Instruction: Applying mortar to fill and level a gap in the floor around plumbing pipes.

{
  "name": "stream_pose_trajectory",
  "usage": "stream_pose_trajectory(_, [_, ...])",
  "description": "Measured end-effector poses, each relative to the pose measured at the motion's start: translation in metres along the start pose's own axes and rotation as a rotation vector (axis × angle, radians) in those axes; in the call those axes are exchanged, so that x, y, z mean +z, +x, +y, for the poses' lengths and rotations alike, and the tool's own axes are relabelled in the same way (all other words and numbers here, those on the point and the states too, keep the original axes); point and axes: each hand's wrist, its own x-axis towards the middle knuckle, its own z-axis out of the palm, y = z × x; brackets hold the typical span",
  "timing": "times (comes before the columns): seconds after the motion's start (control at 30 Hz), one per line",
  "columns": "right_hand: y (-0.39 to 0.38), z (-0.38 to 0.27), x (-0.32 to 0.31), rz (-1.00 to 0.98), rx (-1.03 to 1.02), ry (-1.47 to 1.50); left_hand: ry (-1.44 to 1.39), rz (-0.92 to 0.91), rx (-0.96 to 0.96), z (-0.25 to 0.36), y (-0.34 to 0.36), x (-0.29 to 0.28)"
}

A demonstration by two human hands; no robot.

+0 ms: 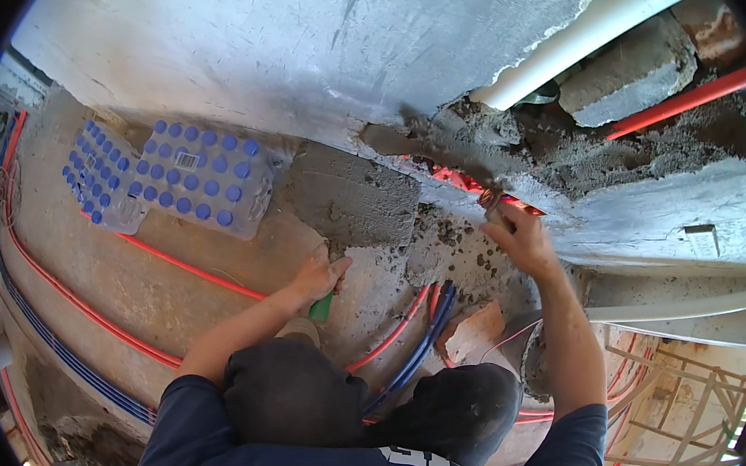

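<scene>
My left hand is closed around the green handle of a flat tool. Just beyond that hand lies a rectangular slab of wet grey mortar, seemingly on the tool's plate, which it hides. My right hand grips a trowel at the foot of the wall. The trowel's blade shines orange-red and lies against the wet mortar around the broken wall opening. My fingers cover most of its handle.
Two plastic-wrapped packs of blue-capped bottles stand along the wall at left. Red conduits and blue ones run over the floor. A broken brick lies between my arms. A white pipe crosses the wall opening. Wooden trestles stand at right.
</scene>
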Motion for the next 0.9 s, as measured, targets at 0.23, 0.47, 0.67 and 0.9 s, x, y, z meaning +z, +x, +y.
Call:
stream_pose_trajectory(0.23, [0.031, 0.023, 0.020, 0.119, -0.284, -0.516, -0.133, -0.038, 0.050, -0.014, 0.015, 0.008])
stream_pose_trajectory(0.47, [0.013, -0.036, -0.049, 0.058, -0.145, -0.402, -0.214, 0.023, 0.057, -0.012, 0.003, 0.008])
stream_pose_trajectory(0.67, [-0.004, -0.057, -0.079, 0.091, -0.144, -0.443, -0.181, 0.008, 0.049, -0.013, 0.006, 0.007])
stream_pose_trajectory(0.9, [-0.017, -0.069, -0.113, 0.143, -0.132, -0.503, -0.235, -0.012, 0.027, -0.017, 0.011, 0.005])
